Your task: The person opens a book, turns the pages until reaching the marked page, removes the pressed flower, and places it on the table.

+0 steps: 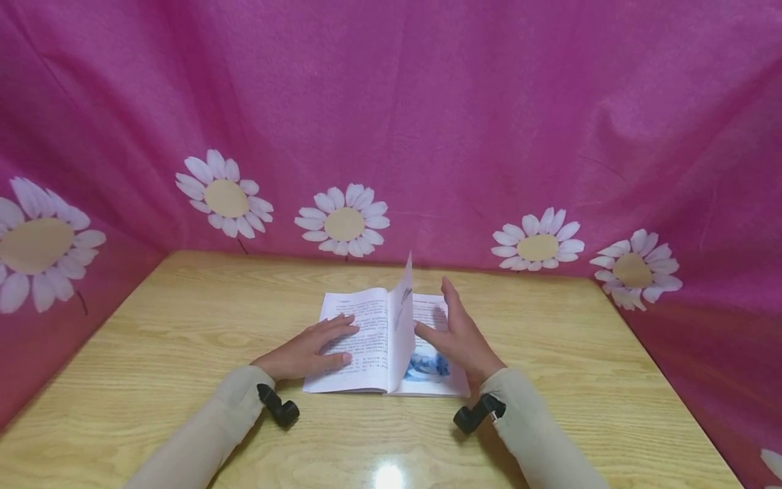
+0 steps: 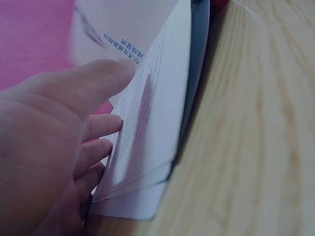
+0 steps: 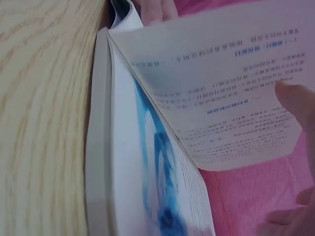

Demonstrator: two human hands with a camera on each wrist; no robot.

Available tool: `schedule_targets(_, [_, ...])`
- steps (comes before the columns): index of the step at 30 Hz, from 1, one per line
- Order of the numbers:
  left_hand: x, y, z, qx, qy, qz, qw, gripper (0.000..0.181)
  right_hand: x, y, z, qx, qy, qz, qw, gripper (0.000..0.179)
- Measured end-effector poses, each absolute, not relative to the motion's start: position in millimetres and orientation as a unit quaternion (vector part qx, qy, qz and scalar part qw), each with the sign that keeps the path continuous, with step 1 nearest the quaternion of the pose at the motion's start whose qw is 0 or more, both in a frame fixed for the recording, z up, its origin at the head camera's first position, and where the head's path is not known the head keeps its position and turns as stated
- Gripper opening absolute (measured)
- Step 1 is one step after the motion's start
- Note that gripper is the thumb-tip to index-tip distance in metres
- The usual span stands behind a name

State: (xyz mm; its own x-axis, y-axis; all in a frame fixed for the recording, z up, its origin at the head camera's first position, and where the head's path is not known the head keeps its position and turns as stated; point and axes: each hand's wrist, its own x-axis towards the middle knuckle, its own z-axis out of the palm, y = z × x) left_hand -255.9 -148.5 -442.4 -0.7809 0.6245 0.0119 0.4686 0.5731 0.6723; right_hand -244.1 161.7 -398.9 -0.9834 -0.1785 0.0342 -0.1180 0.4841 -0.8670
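An open book [image 1: 368,360] lies on the table, with printed text on its left page. One leaf [image 1: 400,333] stands nearly upright from the middle fold. Beneath it, the right-hand page carries a blue picture [image 1: 429,367]. My left hand [image 1: 303,348] rests at the left page with its fingers spread and relaxed. On the other side, my right hand [image 1: 462,339] is held over the right page, fingers extended and thumb out toward the raised leaf. In the right wrist view the thumb [image 3: 295,101] overlaps the printed face of that leaf [image 3: 221,88].
The book lies on a light wood-grain table [image 1: 232,299]. A pink curtain [image 1: 427,136] with large white daisies hangs behind it and along both sides. Both wrists carry a black camera mount, one by the left sleeve [image 1: 280,407] and one by the right sleeve [image 1: 478,413].
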Motion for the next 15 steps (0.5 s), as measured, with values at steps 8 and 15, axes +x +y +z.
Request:
schedule_targets(8, [-255.1, -146.7, -440.8, 0.282, 0.881, 0.357, 0.127, 0.062, -238.4, 152.0, -400.1, -0.143, 0.888, -0.434, 0.048, 0.054])
schedule_targets(15, [-258.4, -144.8, -441.7, 0.209, 0.858, 0.443, 0.155, 0.057, -230.3, 141.3, -401.0, -0.239, 0.883, -0.4, 0.06, 0.036])
